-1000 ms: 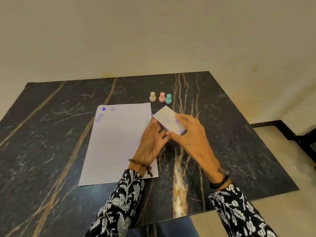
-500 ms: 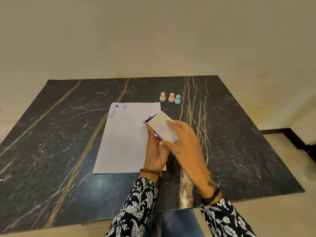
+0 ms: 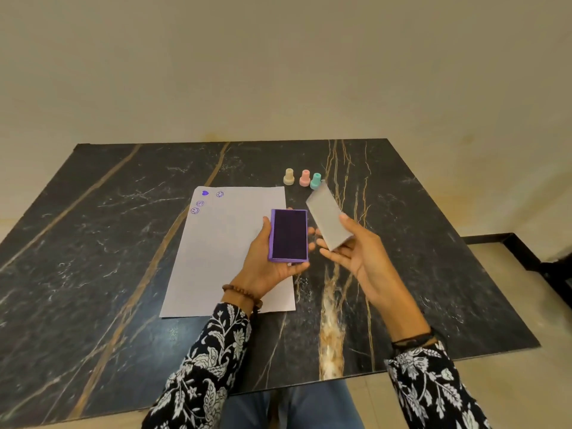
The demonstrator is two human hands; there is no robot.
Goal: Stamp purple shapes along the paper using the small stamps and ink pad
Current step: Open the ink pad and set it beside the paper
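My left hand (image 3: 266, 261) holds the purple ink pad (image 3: 288, 235) from below, its dark inked face uncovered and turned up, above the right edge of the white paper (image 3: 229, 258). My right hand (image 3: 356, 252) grips the pad's clear lid (image 3: 329, 218), lifted off and tilted to the right of the pad. Several purple prints (image 3: 201, 201), a heart and smiley faces, sit at the paper's top left corner. Three small stamps stand beyond the paper: beige (image 3: 288, 176), pink (image 3: 305, 178) and teal (image 3: 315, 180).
The paper lies on a black marble table (image 3: 93, 243) with gold veins. A plain wall rises behind the table's far edge. A dark floor frame (image 3: 526, 252) shows on the right, past the table edge.
The lid has come off the ink pad: my right hand carried it up and to the right, and the dark ink face now shows in my left hand. The camera view also shifted.
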